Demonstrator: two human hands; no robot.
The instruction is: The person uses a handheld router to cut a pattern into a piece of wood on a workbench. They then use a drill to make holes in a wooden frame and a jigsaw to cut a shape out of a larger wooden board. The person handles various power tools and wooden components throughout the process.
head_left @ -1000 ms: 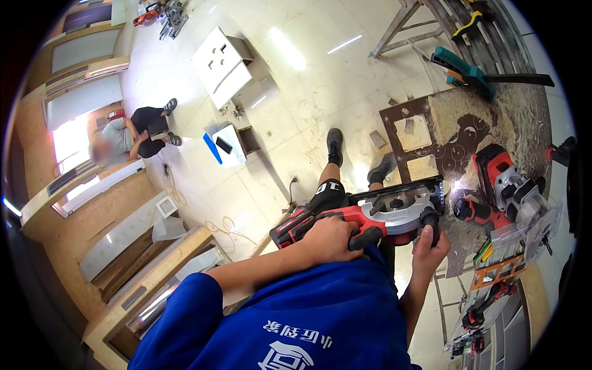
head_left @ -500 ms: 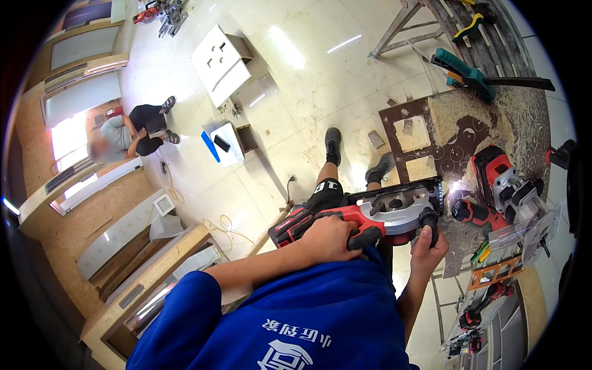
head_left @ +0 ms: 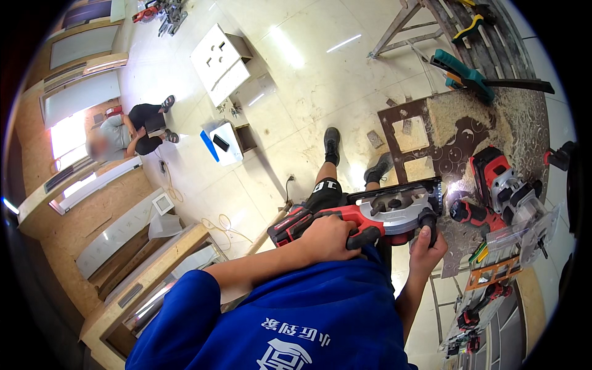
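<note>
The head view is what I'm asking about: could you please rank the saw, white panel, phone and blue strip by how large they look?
1. Saw
2. White panel
Phone and blue strip look too alike in size to rank.

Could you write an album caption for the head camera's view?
Left hand and right hand hold a red-and-silver power tool, with a sawdust-strewn brown board nearby.
</note>
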